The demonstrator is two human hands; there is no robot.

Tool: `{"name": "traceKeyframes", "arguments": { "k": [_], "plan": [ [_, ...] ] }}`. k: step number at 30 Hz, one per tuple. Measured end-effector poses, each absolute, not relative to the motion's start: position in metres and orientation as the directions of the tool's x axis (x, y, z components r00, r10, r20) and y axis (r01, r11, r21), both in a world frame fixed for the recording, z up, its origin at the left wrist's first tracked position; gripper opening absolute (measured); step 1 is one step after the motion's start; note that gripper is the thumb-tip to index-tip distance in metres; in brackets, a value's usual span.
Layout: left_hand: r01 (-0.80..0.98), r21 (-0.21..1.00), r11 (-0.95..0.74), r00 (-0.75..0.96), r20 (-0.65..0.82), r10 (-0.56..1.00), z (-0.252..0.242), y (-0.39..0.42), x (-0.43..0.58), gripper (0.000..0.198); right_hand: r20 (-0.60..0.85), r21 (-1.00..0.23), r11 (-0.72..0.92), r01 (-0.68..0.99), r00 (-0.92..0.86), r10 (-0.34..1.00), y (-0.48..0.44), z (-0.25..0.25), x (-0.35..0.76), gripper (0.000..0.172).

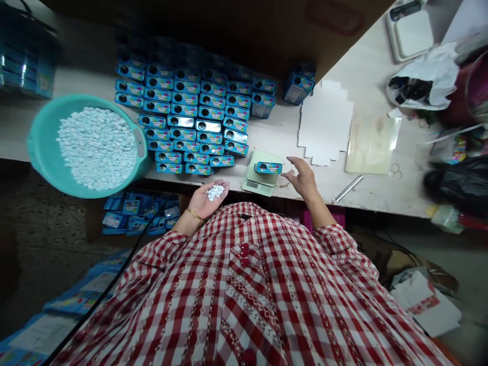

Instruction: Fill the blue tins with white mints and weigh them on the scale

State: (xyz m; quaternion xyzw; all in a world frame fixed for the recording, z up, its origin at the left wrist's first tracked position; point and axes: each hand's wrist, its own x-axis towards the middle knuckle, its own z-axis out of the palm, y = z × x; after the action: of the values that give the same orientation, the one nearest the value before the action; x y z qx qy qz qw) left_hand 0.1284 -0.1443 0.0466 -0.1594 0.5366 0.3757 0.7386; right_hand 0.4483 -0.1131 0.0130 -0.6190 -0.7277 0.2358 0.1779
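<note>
My left hand [207, 201] is turned palm up in front of the table edge, cupping a small heap of white candies [215, 192]. My right hand [301, 176] hovers just right of a small kitchen scale [249, 178], thumb and fingers apart with nothing between them. One blue box [268, 168] stands on the scale's platform, close to my right fingertips but apart from them. Left of the scale, rows of blue boxes [211, 113] with a dark round opening on top cover the table. A turquoise basin [41, 147] full of the same candies sits at the far left.
A large cardboard box [259, 30] overhangs the back. Right of the scale lie a white cardboard sheet [324, 119], a yellowish sheet [371, 145] and a metal tube [348, 188]. Plastic bags [427, 84] crowd the right end. Below the basin, a carton holds more blue packs [131, 207].
</note>
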Motion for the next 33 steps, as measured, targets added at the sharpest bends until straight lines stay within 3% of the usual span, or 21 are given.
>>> {"name": "traceKeyframes", "arguments": {
  "k": [11, 16, 19, 22, 27, 30, 33],
  "plan": [
    [-0.737, 0.168, 0.655, 0.158, -0.899, 0.409, 0.040, -0.146, 0.132, 0.025, -0.168, -0.790, -0.058, 0.610, -0.125, 0.978, -0.120, -0.029, 0.433, 0.059],
    [-0.741, 0.132, 0.658, 0.200, -0.892, 0.404, 0.030, -0.132, 0.153, 0.026, -0.179, -0.822, -0.082, 0.563, -0.119, 0.977, -0.111, -0.043, 0.413, 0.041],
    [-0.762, 0.120, 0.637, 0.219, -0.877, 0.427, 0.023, -0.116, 0.172, 0.025, -0.061, -0.736, 0.070, 0.674, -0.169, 0.984, -0.106, -0.020, 0.406, 0.039],
    [-0.785, 0.131, 0.606, 0.231, -0.845, 0.483, 0.016, -0.099, 0.192, 0.024, 0.055, -0.535, 0.344, 0.772, -0.374, 0.926, -0.104, 0.023, 0.399, 0.042],
    [-0.759, 0.104, 0.642, 0.310, -0.810, 0.497, 0.010, -0.076, 0.218, 0.029, 0.014, -0.151, 0.618, 0.772, -0.623, 0.782, -0.103, 0.079, 0.377, 0.041],
    [-0.731, 0.081, 0.677, 0.352, -0.805, 0.477, 0.009, -0.070, 0.227, 0.030, -0.025, -0.067, 0.685, 0.726, -0.687, 0.726, -0.103, 0.091, 0.366, 0.044],
    [-0.732, 0.058, 0.679, 0.378, -0.795, 0.475, 0.004, -0.068, 0.231, 0.028, -0.058, -0.070, 0.703, 0.708, -0.706, 0.705, -0.103, 0.093, 0.360, 0.045]
  ]
}}
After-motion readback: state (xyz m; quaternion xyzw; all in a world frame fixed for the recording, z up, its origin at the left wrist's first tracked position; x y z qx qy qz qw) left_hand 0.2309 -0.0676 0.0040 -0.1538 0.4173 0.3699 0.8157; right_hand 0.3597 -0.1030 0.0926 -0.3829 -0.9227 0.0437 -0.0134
